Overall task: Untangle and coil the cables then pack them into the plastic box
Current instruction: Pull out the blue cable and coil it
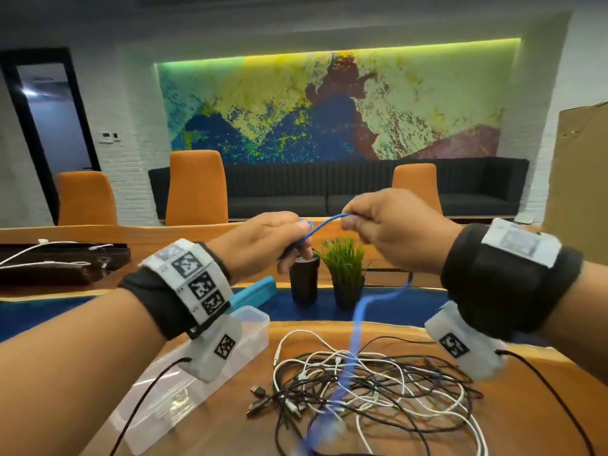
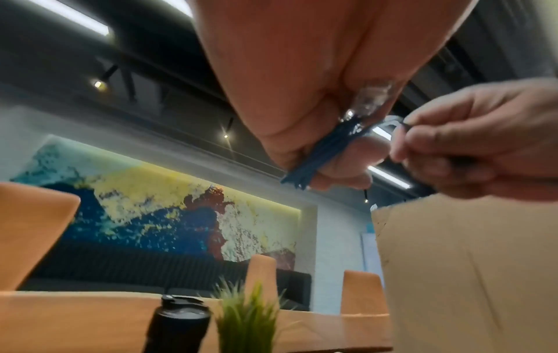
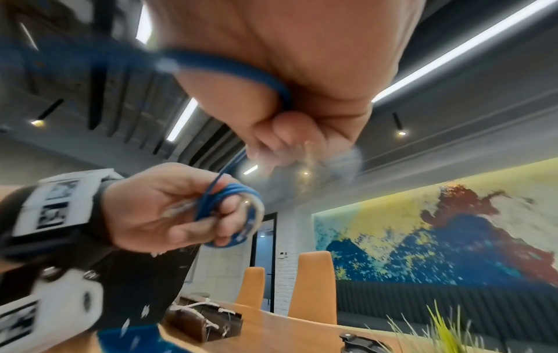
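Observation:
My left hand (image 1: 294, 248) is raised above the table and grips a small coil of thin blue cable (image 1: 320, 225) wound round its fingers; the coil (image 3: 229, 198) and a clear plug (image 2: 371, 100) show in the wrist views. My right hand (image 1: 348, 222), close beside it, pinches the same cable. From there the blue cable hangs blurred down into a tangled pile of black and white cables (image 1: 378, 380) on the wooden table. A clear plastic box (image 1: 253, 324) stands open to the left of the pile, partly hidden by my left wrist.
A black bottle (image 1: 304, 281) and a small potted plant (image 1: 345, 271) stand behind the pile. A teal object (image 1: 258, 289) lies behind the box. A dark case with white cables (image 1: 59, 263) sits at far left. Orange chairs and cardboard (image 1: 579, 179) stand beyond.

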`<state>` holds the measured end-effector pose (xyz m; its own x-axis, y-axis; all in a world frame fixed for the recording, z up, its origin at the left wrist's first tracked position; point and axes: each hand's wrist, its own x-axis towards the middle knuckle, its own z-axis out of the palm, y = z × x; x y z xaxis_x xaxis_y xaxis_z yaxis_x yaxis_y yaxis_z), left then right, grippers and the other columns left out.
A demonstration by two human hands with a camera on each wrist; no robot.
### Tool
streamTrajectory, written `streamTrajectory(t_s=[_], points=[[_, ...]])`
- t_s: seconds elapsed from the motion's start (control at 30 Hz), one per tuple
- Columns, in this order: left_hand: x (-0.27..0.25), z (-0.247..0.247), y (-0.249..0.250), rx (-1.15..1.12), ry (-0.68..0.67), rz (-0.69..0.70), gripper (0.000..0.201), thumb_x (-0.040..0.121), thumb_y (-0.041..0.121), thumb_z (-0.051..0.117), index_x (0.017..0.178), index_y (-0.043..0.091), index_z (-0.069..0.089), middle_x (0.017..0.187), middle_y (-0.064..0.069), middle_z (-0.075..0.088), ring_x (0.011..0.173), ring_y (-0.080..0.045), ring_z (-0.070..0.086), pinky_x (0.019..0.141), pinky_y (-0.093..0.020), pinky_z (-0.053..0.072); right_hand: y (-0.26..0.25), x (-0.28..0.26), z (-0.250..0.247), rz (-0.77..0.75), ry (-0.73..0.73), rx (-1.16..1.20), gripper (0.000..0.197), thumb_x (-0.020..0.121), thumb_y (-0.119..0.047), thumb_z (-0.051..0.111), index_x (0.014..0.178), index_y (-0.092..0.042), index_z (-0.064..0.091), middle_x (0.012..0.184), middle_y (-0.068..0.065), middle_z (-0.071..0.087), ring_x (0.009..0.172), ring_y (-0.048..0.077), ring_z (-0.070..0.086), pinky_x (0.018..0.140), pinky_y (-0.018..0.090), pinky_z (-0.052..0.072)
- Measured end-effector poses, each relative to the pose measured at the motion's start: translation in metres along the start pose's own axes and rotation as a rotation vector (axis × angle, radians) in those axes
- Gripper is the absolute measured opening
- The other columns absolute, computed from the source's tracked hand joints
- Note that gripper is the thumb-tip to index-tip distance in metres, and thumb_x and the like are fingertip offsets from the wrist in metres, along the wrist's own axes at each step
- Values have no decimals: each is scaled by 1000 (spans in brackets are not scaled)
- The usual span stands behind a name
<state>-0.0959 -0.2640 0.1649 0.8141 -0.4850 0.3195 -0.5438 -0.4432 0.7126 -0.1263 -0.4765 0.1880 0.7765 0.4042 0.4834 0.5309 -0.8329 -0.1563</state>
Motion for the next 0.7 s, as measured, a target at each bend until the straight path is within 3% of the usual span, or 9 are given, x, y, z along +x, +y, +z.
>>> streamTrajectory(t_s=[0.1,0.2,0.3,0.43,0.5,0.6,0.67,0.7], points=[[-8,1,14,-185,-126,-21,30,103,27,45,90,3,57,81,-17,57,52,-16,43,51,-21,38,13,8,5,13,50,158,28,100,-26,53,78,-11,63,68,6,60,59,14,50,55,23,38],[-13,1,22,-294,-226,14,25,105,16,41,92,-1,55,80,-18,50,46,-8,39,56,-19,41,16,12,15,9,60,183,31,101,-27,50,80,-9,62,66,7,60,56,13,48,55,24,38],[-13,-4,22,-544,-113,-33,34,106,20,34,82,4,52,73,-12,53,41,-6,36,68,-25,47,22,13,25,75,68,234,32,102,-27,48,81,-8,62,64,3,56,54,12,47,55,30,41],[-7,-4,17,-750,25,-88,37,106,28,36,80,7,54,77,-8,56,46,-6,44,68,-26,49,31,9,40,137,48,276,27,102,-25,46,95,-7,65,69,6,57,64,20,51,69,47,49],[-5,-3,11,-726,112,-122,37,106,29,38,82,8,57,82,-6,59,57,-9,50,67,-26,52,30,7,45,150,55,361,23,102,-23,47,98,-10,66,69,4,54,63,18,49,65,43,48],[-4,-6,-2,-466,177,-169,35,104,37,41,86,17,63,89,1,66,78,-12,57,79,-34,46,27,5,48,199,86,536,19,102,-21,49,101,-14,66,67,0,51,60,15,44,56,31,41],[-4,-8,-5,-254,178,-176,34,104,40,41,87,21,64,84,4,67,83,-12,58,85,-37,41,25,4,49,220,65,581,17,101,-24,50,106,-16,64,71,2,53,63,17,48,57,33,44],[-3,-7,-6,-186,181,-171,34,105,38,41,87,21,64,79,3,65,81,-13,56,84,-36,40,23,4,49,210,55,549,19,100,-27,53,113,-18,62,78,3,58,70,17,53,63,36,49]])
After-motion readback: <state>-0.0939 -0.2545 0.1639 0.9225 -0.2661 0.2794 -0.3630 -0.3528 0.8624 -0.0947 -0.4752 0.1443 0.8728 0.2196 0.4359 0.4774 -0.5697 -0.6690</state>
